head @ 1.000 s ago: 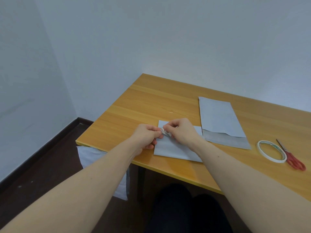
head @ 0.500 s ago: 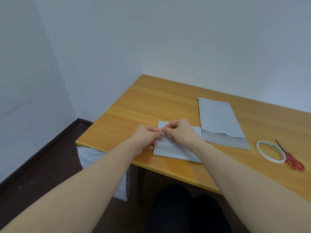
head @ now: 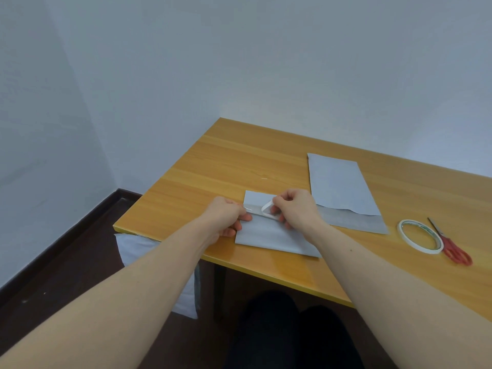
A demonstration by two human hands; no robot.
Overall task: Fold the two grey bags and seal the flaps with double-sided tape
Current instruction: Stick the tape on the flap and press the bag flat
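A folded grey bag lies near the table's front edge. My left hand presses on its left edge with the fingertips. My right hand pinches a white strip of tape backing, curled up in a loop off the bag's flap line. A glossy band of tape shows between my hands. The second grey bag lies flat and unfolded to the right, its darker flap pointing towards me. A roll of double-sided tape rests further right.
Red-handled scissors lie just right of the tape roll. The wooden table stands in a corner against white walls. A pale bag or sheet hangs below the table's left front corner. My dark-clothed legs are under the table edge.
My right hand has pulled to the right, peeling the white backing strip up into a loop. My left hand stays pressed on the bag's left edge.
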